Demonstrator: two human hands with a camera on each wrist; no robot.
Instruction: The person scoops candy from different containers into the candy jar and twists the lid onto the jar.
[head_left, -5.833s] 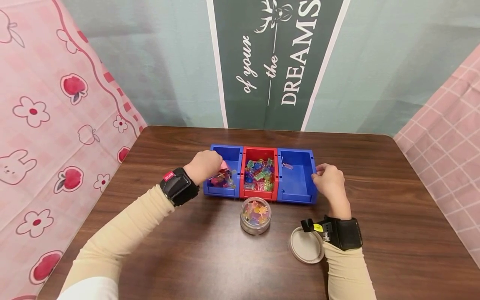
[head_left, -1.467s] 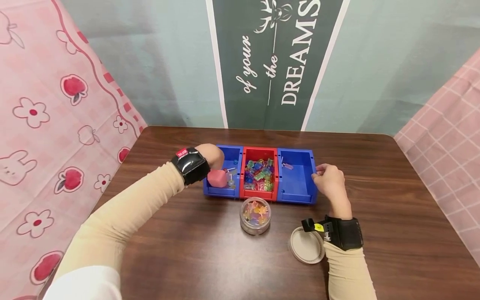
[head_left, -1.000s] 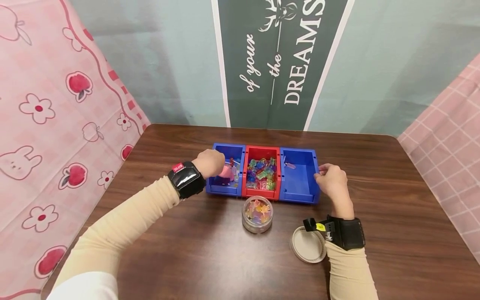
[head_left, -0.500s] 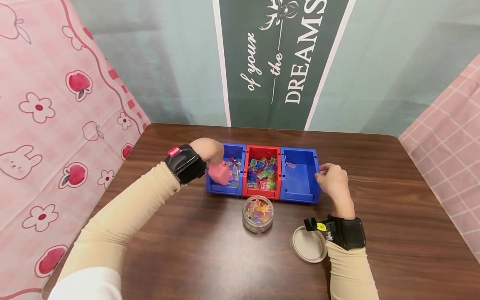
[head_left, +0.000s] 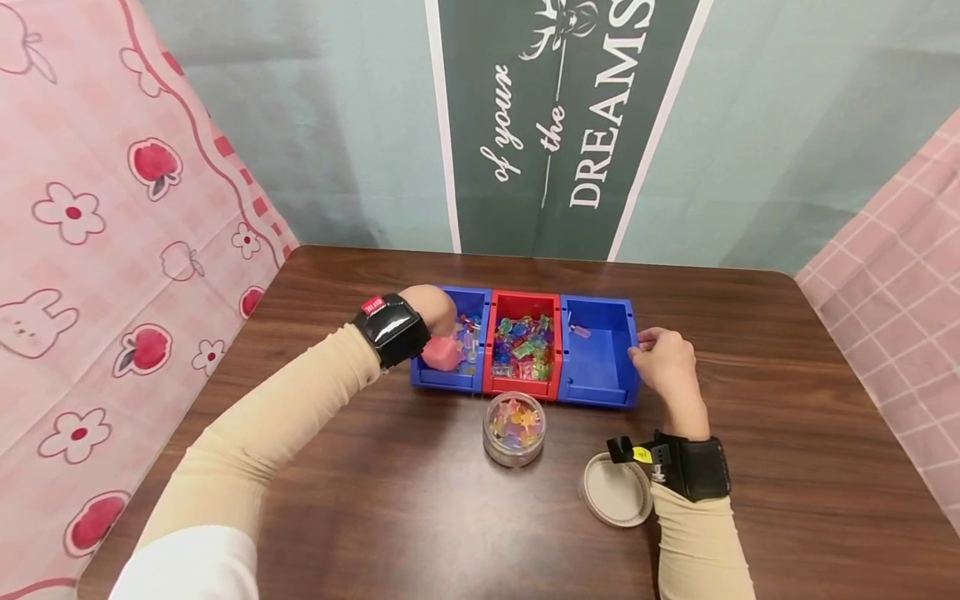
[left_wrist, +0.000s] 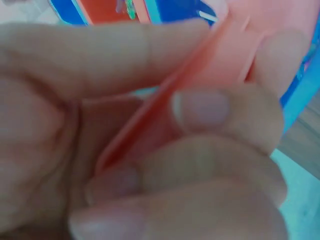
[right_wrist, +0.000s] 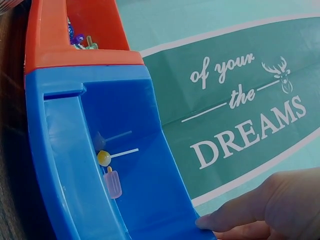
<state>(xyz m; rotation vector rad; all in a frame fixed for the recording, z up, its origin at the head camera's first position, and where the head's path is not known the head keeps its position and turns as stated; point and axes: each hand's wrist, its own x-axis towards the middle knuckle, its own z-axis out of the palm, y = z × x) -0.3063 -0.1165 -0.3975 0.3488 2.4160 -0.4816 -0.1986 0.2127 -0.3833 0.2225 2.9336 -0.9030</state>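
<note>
Toward the brown wooden table's (head_left: 405,517) far edge, the left hand (head_left: 433,307), shifted slightly right, curls round a pink plastic scoop (head_left: 442,355) over the left blue plastic bin (head_left: 450,381), presumably mid-scoop; the right hand (head_left: 666,360) pinches the right blue bin (head_left: 596,367).

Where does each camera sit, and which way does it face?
Head: worn on the head, facing forward and down at a row of bins; the left hand, right hand and both sleeves show.
Left wrist: worn there, facing curled fingers gripping a pink tool.
Right wrist: worn there, facing the right blue bin, with that hand's fingertip at its edge.
Shared: head and right wrist both show the DREAMS cloth.
</note>
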